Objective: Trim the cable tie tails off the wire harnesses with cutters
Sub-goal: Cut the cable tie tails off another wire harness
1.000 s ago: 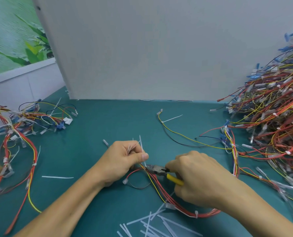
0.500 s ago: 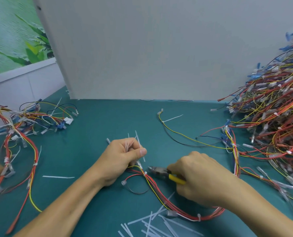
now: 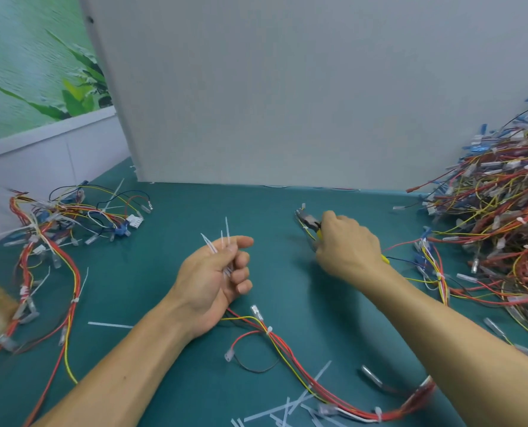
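Left hand (image 3: pixel 213 272): palm up, fingers (image 3: pixel 241 259) curled round a bunch of cut tails (image 3: pixel 224 238).
Right hand (image 3: pixel 346 245): grips yellow-handled cutters (image 3: pixel 311 222), nose at a wire end far out on the counter (image 3: pixel 287 272).
Harness (image 3: pixel 290 362): on the counter, between the forearms.
Technique: seat blades flush against the tie head.
Surroundings: teal counter; harness pile (image 3: pixel 497 229) right; white partition (image 3: pixel 287 87) behind.

Got yellow-handled cutters (image 3: pixel 310 222) gripped in right hand (image 3: pixel 347 248), nose pointing up-left; clear tails (image 3: pixel 224 241) bunched upright in left hand (image 3: pixel 216 278); red/yellow harness (image 3: pixel 290 355) flat nearby, loose tails (image 3: pixel 287 406) strewn beside it; harness pile (image 3: pixel 503 241) far right.
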Available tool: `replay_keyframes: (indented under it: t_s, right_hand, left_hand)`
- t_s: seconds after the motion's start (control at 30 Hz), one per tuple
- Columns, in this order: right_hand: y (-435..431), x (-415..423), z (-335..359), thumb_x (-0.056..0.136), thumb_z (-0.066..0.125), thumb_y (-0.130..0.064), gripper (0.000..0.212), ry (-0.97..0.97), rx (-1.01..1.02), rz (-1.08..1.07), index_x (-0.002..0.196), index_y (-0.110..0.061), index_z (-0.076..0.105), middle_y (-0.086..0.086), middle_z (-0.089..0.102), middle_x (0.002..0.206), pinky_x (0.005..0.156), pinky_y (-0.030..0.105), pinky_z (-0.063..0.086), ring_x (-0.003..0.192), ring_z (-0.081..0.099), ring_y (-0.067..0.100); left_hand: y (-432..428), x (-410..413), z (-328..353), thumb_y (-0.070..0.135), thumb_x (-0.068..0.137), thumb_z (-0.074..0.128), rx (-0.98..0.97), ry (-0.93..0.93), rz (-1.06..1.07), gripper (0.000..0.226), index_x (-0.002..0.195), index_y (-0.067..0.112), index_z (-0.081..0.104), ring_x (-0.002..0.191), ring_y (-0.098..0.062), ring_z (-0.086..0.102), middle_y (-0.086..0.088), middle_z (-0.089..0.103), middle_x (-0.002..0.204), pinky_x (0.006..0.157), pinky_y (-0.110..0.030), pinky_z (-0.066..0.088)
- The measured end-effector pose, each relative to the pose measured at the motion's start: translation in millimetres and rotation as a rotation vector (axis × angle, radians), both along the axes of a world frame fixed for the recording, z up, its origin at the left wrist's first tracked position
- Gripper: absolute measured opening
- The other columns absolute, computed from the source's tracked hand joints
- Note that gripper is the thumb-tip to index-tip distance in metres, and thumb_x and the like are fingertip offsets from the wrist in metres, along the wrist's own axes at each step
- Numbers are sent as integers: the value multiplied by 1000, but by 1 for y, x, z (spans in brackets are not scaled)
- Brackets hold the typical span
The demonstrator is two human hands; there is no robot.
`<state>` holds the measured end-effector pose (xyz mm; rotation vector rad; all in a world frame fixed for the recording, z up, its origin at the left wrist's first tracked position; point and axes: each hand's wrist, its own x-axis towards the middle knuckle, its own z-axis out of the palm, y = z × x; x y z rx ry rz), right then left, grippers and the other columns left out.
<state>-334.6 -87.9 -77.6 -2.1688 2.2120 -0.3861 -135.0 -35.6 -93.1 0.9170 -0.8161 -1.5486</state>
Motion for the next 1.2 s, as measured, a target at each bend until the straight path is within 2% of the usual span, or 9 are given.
replay_keyframes:
  t_s: [0.17,0.3,0.5,0.6,0.67,0.77,0.93,1.03,1.2]
  right_hand:
    - [-18,4,-12,86,51,-14,15,-56,5,-1,95,-13,39,5,43,82,61,34,30,76,43,31]
    - [20,1,-6,86,51,-19,15,-63,61,254,100,-22,47,8,58,93,66,36,40,89,54,36]
    - [96,-2,3,78,45,-12,26,-36,167,595,102,-22,47,-1,59,103,79,41,46,99,52,29]
    - [112,-3,2,79,44,-12,37,-6,173,612,114,-22,46,-2,57,113,83,42,46,105,50,27]
    - [117,-3,0,80,44,-12,38,30,159,613,117,-21,44,-2,55,116,83,42,46,104,49,30]
    - [119,-2,-2,81,44,-13,34,96,130,630,114,-20,41,-1,54,116,75,38,41,100,48,30]
    - [118,-2,-4,82,44,-15,36,126,122,648,118,-19,42,-2,52,120,77,37,40,101,48,30]
    - [116,-4,1,77,45,-12,24,82,178,694,100,-19,46,-6,49,125,84,40,45,104,51,31]
    - [111,-8,7,79,49,-12,13,9,253,702,86,-23,47,-13,44,142,82,26,40,121,48,19]
  left_hand:
    - [-2,1,3,4,97,35,-60,-21,58,24,93,7,59,43,-9,24,3,42,55,42,-22,29]
    - [-6,4,5,-2,90,46,-146,-151,164,19,87,8,61,41,-9,24,5,31,50,44,-23,26]
    - [-10,7,8,13,82,72,-463,-862,236,14,83,27,69,43,-6,31,10,34,41,48,-17,30]
    - [-7,6,9,30,83,71,-549,-1248,92,4,87,28,72,49,1,48,9,54,48,56,-10,36]
    - [-5,0,8,47,84,65,-497,-1526,-22,26,84,22,73,71,-1,60,7,67,68,71,-20,47]
    - [-2,-10,8,65,75,61,-342,-1719,-34,47,69,19,66,76,-23,60,0,63,67,65,-33,49]
    - [0,-13,9,41,78,71,-432,-1579,-121,24,70,18,68,69,-15,58,2,64,64,63,-29,47]
    - [-2,-1,9,33,82,69,-450,-1396,-161,25,62,19,65,52,-6,45,7,54,52,54,-20,34]
    - [0,16,3,28,84,71,-390,-1115,-213,18,69,18,70,55,-7,43,3,55,57,57,-26,36]
